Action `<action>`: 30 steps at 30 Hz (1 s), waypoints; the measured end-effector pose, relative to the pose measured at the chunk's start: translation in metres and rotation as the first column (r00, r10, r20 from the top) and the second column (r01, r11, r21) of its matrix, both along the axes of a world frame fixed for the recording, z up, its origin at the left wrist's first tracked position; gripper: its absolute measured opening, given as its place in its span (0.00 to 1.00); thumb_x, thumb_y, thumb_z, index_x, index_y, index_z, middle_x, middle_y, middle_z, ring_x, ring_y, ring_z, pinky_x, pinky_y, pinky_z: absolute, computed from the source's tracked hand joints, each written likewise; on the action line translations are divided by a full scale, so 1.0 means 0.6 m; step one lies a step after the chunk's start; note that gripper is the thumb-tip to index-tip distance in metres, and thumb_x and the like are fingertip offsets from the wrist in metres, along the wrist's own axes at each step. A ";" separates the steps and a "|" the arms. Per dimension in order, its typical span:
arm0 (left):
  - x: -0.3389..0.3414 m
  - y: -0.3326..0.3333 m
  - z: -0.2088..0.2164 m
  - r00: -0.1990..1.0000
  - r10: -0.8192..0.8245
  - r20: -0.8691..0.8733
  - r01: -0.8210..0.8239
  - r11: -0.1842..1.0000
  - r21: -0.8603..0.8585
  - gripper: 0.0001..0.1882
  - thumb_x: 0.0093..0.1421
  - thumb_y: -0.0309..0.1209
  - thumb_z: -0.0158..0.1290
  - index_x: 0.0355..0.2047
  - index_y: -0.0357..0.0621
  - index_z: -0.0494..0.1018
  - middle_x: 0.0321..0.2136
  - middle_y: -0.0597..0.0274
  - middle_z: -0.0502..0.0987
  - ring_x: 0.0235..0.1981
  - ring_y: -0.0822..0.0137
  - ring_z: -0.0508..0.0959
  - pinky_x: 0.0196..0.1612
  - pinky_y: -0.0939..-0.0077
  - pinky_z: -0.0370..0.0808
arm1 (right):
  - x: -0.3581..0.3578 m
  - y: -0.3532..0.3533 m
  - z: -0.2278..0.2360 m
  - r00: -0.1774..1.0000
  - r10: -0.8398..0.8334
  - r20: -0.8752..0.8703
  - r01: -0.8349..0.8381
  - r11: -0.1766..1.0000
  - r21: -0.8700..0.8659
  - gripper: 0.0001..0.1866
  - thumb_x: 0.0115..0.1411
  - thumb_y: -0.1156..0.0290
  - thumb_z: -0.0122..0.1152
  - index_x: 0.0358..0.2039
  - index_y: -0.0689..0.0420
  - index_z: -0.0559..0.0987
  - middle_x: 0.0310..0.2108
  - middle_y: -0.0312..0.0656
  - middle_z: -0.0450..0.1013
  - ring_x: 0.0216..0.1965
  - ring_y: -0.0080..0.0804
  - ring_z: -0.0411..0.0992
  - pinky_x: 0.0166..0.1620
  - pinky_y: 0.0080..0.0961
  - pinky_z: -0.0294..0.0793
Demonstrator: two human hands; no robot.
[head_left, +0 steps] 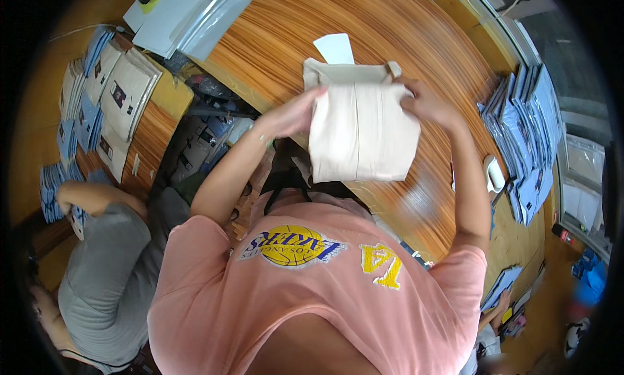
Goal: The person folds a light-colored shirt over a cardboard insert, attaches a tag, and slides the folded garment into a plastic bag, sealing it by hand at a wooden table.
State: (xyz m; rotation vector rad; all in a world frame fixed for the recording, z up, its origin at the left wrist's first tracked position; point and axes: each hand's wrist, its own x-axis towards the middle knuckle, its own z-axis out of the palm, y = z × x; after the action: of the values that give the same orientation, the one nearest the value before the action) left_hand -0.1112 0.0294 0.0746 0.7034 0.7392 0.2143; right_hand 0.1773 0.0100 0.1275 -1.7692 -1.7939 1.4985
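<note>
A folded beige garment [364,134] with a seam down its middle is held up over the near edge of the wooden table. My left hand [292,115] is closed on its left edge, with the thumb near the top and the other fingers partly hidden behind the cloth. At the upper right corner, the bent fingers of my right hand [432,105] grip the fabric. The garment's far part stands up as a beige band between the hands. Just beyond it, a white card [335,49] lies on the tabletop, its near end covered by the garment.
Clear plastic bags [188,17] lie at the far left of the table [273,34]. Folded beige garments [123,102] are stacked on a side table, where another person [114,271] sits. Bagged blue garments [526,134] and a white roll [494,173] are at the right.
</note>
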 end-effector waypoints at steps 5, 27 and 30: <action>0.009 0.069 -0.061 0.958 0.119 -0.263 0.003 0.907 0.422 0.22 0.62 0.38 0.40 0.53 0.40 0.60 0.39 0.58 0.73 0.36 0.70 0.75 0.40 0.72 0.74 | 0.031 -0.018 -0.128 0.874 -0.477 -0.090 0.483 0.838 0.255 0.24 0.51 0.67 0.62 0.45 0.64 0.67 0.30 0.41 0.71 0.27 0.25 0.68 0.31 0.22 0.68; 0.036 0.081 -0.149 0.832 0.549 -0.081 -0.158 0.374 0.914 0.08 0.57 0.25 0.45 0.38 0.37 0.65 0.27 0.43 0.73 0.27 0.49 0.74 0.30 0.66 0.69 | 0.003 0.033 -0.178 0.497 -0.736 -0.460 0.737 0.638 -0.225 0.09 0.52 0.70 0.62 0.28 0.63 0.80 0.23 0.39 0.75 0.19 0.22 0.70 0.25 0.18 0.69; 0.035 0.078 -0.156 0.865 0.482 -0.140 -0.084 0.415 0.906 0.06 0.58 0.25 0.43 0.34 0.37 0.67 0.24 0.44 0.73 0.25 0.53 0.73 0.29 0.67 0.68 | 0.001 0.039 -0.173 0.500 -0.753 -0.428 0.752 0.623 -0.216 0.09 0.52 0.71 0.62 0.30 0.63 0.80 0.24 0.40 0.76 0.20 0.22 0.71 0.25 0.18 0.69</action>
State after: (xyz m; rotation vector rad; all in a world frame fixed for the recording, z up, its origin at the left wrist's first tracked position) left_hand -0.0904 0.0765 -0.0191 1.6754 1.1438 0.8634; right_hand 0.1778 0.0332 0.0235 -1.6196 -0.5903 1.3374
